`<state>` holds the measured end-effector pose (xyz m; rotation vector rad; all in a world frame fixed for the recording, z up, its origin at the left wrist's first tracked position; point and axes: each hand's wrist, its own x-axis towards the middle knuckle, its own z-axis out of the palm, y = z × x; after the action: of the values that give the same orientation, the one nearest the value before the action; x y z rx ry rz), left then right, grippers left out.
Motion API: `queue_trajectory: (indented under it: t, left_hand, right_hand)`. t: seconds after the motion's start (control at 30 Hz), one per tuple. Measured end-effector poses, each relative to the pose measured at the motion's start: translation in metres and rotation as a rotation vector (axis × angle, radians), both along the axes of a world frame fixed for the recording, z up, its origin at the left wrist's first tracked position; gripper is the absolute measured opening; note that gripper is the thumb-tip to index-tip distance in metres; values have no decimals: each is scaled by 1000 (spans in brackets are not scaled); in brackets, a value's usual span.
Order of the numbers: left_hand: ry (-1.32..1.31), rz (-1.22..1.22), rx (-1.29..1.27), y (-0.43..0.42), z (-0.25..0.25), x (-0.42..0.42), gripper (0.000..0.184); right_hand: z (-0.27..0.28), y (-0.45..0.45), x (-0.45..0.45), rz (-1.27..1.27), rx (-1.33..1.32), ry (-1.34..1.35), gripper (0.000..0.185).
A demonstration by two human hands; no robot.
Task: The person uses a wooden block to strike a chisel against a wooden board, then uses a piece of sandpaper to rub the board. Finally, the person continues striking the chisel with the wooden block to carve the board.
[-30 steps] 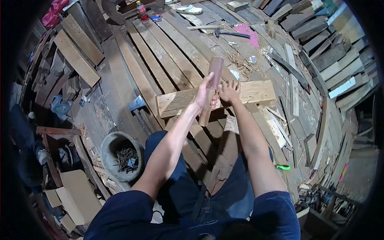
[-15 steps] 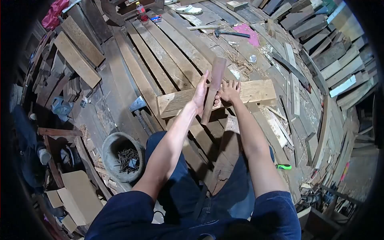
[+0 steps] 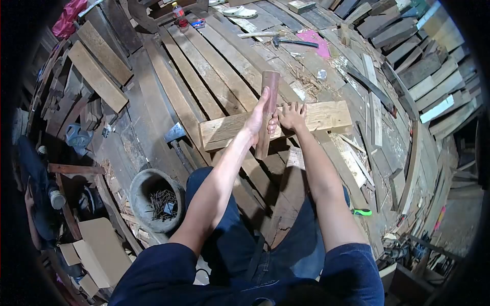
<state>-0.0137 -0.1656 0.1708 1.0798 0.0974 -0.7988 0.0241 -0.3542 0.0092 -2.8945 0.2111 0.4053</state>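
Observation:
My left hand [image 3: 259,118] is wrapped round a short reddish-brown wooden piece [image 3: 270,92], which stands up at a slight tilt across a thick pale beam [image 3: 326,117]. The lower end of the piece reaches past the beam's near edge. Just to the right, my right hand [image 3: 292,116] lies on the beam, its fingers spread over the top, close beside the piece. The beam rests crosswise over several long planks [image 3: 204,69].
A bucket of nails [image 3: 137,201] stands at the left near my knee, with an axe-like tool [image 3: 176,133] beyond it. A hammer [image 3: 298,43] lies ahead. A green-handled tool [image 3: 361,212] is at the right. Part of another person [image 3: 38,188] shows at far left.
My left hand has opened somewhat and closed again round the wooden piece, which has turned and now leans less to the right. The other person at far left has shifted a little.

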Motion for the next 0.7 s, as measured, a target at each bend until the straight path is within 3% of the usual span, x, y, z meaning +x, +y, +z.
queue_trajectory:
  t: [0.3, 0.7]
  left_hand:
    - [54, -54, -144, 5, -8, 8, 80]
    - [88, -50, -99, 3, -2, 4, 83]
  right_hand:
    - [7, 1, 1, 5, -30, 58, 71]
    - [5, 0, 1, 20, -23, 40, 71]
